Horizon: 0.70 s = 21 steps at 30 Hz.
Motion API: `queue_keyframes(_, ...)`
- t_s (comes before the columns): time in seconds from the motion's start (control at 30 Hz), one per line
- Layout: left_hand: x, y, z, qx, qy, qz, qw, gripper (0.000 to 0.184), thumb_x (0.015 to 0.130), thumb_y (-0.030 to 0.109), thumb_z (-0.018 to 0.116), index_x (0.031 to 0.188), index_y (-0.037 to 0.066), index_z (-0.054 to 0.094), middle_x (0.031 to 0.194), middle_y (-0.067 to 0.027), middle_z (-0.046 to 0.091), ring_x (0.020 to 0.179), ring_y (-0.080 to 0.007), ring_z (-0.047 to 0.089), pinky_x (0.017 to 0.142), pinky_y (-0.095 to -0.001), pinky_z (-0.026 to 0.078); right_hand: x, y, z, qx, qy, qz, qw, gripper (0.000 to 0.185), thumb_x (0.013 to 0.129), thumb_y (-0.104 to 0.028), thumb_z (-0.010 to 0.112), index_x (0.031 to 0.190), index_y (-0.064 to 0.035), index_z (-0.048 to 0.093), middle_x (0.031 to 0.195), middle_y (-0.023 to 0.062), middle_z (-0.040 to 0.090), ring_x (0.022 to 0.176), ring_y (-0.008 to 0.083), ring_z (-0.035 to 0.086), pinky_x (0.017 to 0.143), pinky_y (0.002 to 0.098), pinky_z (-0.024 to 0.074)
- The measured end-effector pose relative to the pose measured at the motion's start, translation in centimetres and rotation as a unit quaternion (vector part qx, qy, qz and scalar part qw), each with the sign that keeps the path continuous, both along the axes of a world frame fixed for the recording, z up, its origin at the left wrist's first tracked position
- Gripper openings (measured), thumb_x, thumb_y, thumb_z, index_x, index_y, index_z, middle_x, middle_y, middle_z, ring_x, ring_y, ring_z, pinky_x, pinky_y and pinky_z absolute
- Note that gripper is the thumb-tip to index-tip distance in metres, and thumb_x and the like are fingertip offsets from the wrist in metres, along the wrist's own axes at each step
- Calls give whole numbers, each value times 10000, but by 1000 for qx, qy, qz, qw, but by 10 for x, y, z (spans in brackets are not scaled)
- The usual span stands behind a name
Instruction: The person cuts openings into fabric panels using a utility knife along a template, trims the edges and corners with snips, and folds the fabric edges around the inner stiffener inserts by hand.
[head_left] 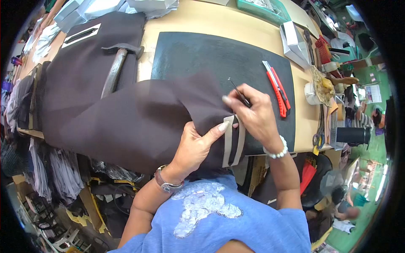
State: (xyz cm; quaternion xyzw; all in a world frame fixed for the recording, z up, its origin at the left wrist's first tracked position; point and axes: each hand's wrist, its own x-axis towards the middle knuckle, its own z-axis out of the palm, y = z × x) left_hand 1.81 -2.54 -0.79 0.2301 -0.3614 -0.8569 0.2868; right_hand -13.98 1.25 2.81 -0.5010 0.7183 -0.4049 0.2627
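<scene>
Dark brown sheet material (126,122) spreads over the table's left part and hangs over its front edge. My left hand (198,145) pinches the sheet at its right end, thumb on top, beside a slot framed by pale strips (228,143). Just right of it, my right hand (253,111) holds a thin dark pointed tool (239,93) above the framed end, its tip pointing up and left. Both hands are over the front edge of a black mat (211,55).
A red utility knife (277,90) lies on the mat's right side. On the brown material at the left rests a hammer (114,69). White boxes (293,44), a green tray (263,8), a white cup (312,93) and scissors (319,137) stand or lie around.
</scene>
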Motion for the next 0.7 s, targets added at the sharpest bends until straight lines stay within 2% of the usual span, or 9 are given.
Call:
queue_keyframes(0.07,-1,1,-1,-32,-12,18,999,229,874,85,608,1087,4,598,1011,-89,659,923,-143,627,837,-292,499,-6,-6,-6,30,-20,-22,999,190,806,-174,667,862,-1,613,654,119,581,557,211,614,516,333,459)
queue_keyframes(0.17,2,-4,-4,23,5,61,998,213,881,88,598,1077,5,603,1024,-94,656,943,-152,626,856,-299,493,-19,-4,-34,-51,304,-80,948,222,802,-192,673,918,-10,627,761,106,596,666,239,624,562,341,468)
queue_keyframes(0.2,1,-4,-3,30,11,88,996,199,889,86,588,1070,7,607,1014,-91,659,927,-157,632,842,-296,497,-19,-1,-34,-23,359,-81,930,252,798,-187,674,967,-3,635,886,115,589,794,264,606,629,357,471)
queue_keyframes(0.3,1,-5,-6,38,17,120,992,190,892,88,585,1063,9,610,1000,-87,664,919,-155,633,830,-293,502,-10,6,-18,-131,353,-94,921,272,792,-139,673,1020,3,632,939,119,576,854,261,578,682,360,470)
queue_keyframes(0.37,-3,-4,-1,36,25,140,989,186,894,93,584,1066,29,610,987,-85,666,907,-151,634,812,-289,508,11,16,0,-168,222,-88,956,269,788,-14,635,1056,11,624,925,143,596,769,252,602,675,324,491)
queue_keyframes(0.43,-9,-4,0,26,46,159,986,184,895,99,585,1067,40,610,985,-84,666,902,-149,634,802,-287,511,39,28,9,-120,39,-62,990,301,793,17,608,1093,11,599,923,156,607,747,241,626,646,310,501)
queue_keyframes(0.5,-13,-4,2,30,46,168,984,181,895,114,588,1063,48,609,979,-82,667,895,-147,634,783,-288,518,56,30,-1,-144,45,-63,987,374,784,36,600,1154,8,555,883,153,612,740,236,635,622,312,504)
queue_keyframes(0.53,-13,-6,2,37,42,165,985,180,895,116,588,1060,48,610,976,-81,667,891,-147,635,778,-290,519,58,33,-4,-127,64,-74,987,451,770,52,602,1209,4,508,833,145,618,715,241,638,628,325,505)
queue_keyframes(0.7,-7,-16,0,40,29,201,978,150,895,111,595,1008,19,634,947,-68,670,870,-125,628,811,-272,495,67,62,-18,-21,49,-100,993,503,757,46,613,1241,-6,487,775,115,628,669,237,634,640,328,481)
